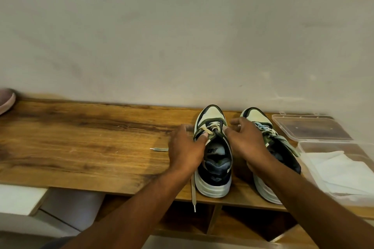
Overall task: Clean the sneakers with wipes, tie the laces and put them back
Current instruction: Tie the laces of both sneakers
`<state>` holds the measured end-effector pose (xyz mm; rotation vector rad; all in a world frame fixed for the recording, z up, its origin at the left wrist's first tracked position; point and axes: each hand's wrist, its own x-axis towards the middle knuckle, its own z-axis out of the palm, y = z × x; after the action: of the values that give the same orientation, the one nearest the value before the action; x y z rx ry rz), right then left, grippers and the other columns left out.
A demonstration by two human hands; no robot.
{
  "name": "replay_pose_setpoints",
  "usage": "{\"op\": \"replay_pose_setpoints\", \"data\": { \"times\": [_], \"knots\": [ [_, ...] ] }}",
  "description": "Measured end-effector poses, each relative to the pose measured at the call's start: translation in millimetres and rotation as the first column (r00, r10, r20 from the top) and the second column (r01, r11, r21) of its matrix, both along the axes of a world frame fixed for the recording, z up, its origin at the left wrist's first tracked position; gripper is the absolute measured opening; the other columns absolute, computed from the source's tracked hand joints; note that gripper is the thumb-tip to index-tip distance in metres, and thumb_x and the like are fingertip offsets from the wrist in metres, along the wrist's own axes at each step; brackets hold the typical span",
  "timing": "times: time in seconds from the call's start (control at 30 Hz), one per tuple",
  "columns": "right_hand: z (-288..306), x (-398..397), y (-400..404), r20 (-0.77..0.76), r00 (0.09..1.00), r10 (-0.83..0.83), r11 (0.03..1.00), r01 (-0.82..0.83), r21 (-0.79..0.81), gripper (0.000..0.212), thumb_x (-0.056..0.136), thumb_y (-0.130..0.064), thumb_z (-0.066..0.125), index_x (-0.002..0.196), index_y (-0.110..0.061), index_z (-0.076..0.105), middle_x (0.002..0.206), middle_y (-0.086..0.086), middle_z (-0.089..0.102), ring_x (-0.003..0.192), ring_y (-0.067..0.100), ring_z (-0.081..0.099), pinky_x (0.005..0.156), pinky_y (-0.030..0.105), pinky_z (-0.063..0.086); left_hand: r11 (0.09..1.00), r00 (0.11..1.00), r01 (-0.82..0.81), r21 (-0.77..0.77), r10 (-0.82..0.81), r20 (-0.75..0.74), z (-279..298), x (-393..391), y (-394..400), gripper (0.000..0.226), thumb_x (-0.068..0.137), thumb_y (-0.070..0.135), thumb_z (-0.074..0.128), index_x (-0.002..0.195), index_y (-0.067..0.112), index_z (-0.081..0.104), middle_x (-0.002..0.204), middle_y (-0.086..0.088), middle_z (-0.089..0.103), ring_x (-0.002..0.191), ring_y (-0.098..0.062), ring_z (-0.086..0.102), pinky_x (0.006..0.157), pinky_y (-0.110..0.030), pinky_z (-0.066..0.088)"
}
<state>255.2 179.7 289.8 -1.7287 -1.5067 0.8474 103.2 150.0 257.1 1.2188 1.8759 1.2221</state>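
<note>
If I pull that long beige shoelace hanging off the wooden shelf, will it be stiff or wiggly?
Probably wiggly: the long beige shoelace droops straight down over the wooden shelf edge. It looks thin and flat, so likely very light. Pulling might tug the left green-and-cream sneaker it threads through.

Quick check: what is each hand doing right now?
Left hand: pinches the lace at the left sneaker.
Right hand: pinches the same sneaker's lace.
</note>
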Motion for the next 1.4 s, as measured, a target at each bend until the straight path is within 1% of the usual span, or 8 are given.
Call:
{"op": "replay_pose_setpoints", "data": {
  "times": [0.07, 0.2, 0.37, 0.47, 0.63, 0.83, 1.17, 1.4],
  "knots": [
    [5.3, 1.3, 1.4, 0.06, 0.998, 0.03, 0.996, -0.035, 0.086, 0.012, 0.093, -0.034, 0.071, 0.101, -0.025, 0.072, 0.093, -0.009, 0.071, 0.089, 0.013, 0.068, 0.08, 0.037, 0.058, 0.998, 0.996, 0.023, 0.063, -0.017, -0.09, 5.6, -0.8, -4.3, 0.02, 0.089, 0.044, 0.076, 0.102, 0.032, 0.066, 0.103, 0.016, 0.063, 0.099, -0.006, 0.06, 0.084, -0.033, 0.055],
    [5.8, -2.1, 2.4, -0.002, 0.997, 0.075, 0.996, -0.075, 0.039, 0.015, 0.085, -0.036, 0.081, 0.078, -0.025, 0.074, 0.075, -0.005, 0.074, 0.074, 0.012, 0.072, 0.068, 0.037, 0.06, 0.995, 0.996, 0.084, 0.053, -0.085, 0.016, 5.9, 1.6, -9.4, 0.013, 0.091, 0.039, 0.076, 0.09, 0.027, 0.071, 0.084, 0.011, 0.071, 0.081, -0.003, 0.067, 0.077, -0.037, 0.062],
    [6.5, -5.0, 6.9, -0.053, 0.996, 0.077, 0.997, -0.076, 0.03, 0.014, 0.082, -0.029, 0.086, 0.075, -0.022, 0.076, 0.071, -0.003, 0.075, 0.07, 0.012, 0.072, 0.061, 0.03, 0.054, 0.997, 0.992, 0.06, 0.055, -0.066, 0.11, 4.7, 8.9, 2.3, 0.015, 0.088, 0.038, 0.081, 0.094, 0.027, 0.074, 0.085, 0.009, 0.073, 0.081, -0.005, 0.07, 0.08, -0.04, 0.063],
    [8.5, -5.2, 9.8, -0.16, 0.985, 0.07, 0.997, -0.074, -0.02, 0.01, 0.083, -0.018, 0.084, 0.078, -0.015, 0.077, 0.073, 0.002, 0.076, 0.068, 0.016, 0.073, 0.055, 0.027, 0.052, 0.996, 0.979, 0.069, 0.064, -0.08, 0.189, 0.3, 10.5, 8.7, 0.011, 0.088, 0.03, 0.082, 0.096, 0.025, 0.075, 0.087, 0.008, 0.074, 0.085, -0.007, 0.072, 0.083, -0.041, 0.063],
    [12.9, -6.5, 9.4, -0.325, 0.945, 0.027, 0.995, -0.056, -0.08, 0.003, 0.089, -0.006, 0.076, 0.087, -0.006, 0.077, 0.079, 0.01, 0.077, 0.053, 0.006, 0.068, 0.043, 0.016, 0.045, 0.988, 0.968, 0.085, 0.132, -0.113, 0.223, -2.2, 11.6, 13.8, 0.006, 0.09, 0.025, 0.08, 0.089, 0.025, 0.074, 0.087, 0.006, 0.076, 0.086, -0.011, 0.073, 0.084, -0.044, 0.063],
    [14.6, -4.2, 18.6, -0.486, 0.872, -0.067, 0.978, -0.039, -0.204, 0.005, 0.093, -0.016, 0.073, 0.088, -0.015, 0.073, 0.084, 0.008, 0.073, 0.066, 0.014, 0.059, 0.047, 0.024, 0.041, 0.973, 0.951, 0.025, 0.23, -0.094, 0.295, 1.5, 11.3, 17.5, 0.007, 0.091, 0.019, 0.079, 0.089, 0.02, 0.072, 0.084, 0.001, 0.076, 0.082, -0.017, 0.074, 0.08, -0.045, 0.064],
    [18.5, 4.8, 17.9, -0.548, 0.834, -0.061, 0.966, -0.088, -0.242, 0.016, 0.09, -0.005, 0.073, 0.103, -0.012, 0.08, 0.079, 0.002, 0.075, 0.066, 0.012, 0.056, 0.055, 0.026, 0.045, 0.962, 0.916, 0.011, 0.274, -0.12, 0.384, 12.7, 9.6, 16.8, 0.01, 0.09, 0.008, 0.079, 0.097, 0.013, 0.074, 0.087, -0.003, 0.077, 0.081, -0.019, 0.075, 0.073, -0.03, 0.063],
    [23.7, 9.0, 20.8, -0.522, 0.853, -0.016, 0.983, -0.082, -0.165, 0.011, 0.088, -0.02, 0.079, 0.094, -0.01, 0.082, 0.075, 0.0, 0.074, 0.066, 0.012, 0.056, 0.053, 0.026, 0.044, 0.947, 0.905, 0.037, 0.32, -0.168, 0.391, 27.7, 8.3, 14.0, 0.014, 0.086, 0.005, 0.082, 0.091, 0.012, 0.072, 0.085, -0.008, 0.077, 0.079, -0.023, 0.076, 0.061, -0.019, 0.054]
  ]
}}
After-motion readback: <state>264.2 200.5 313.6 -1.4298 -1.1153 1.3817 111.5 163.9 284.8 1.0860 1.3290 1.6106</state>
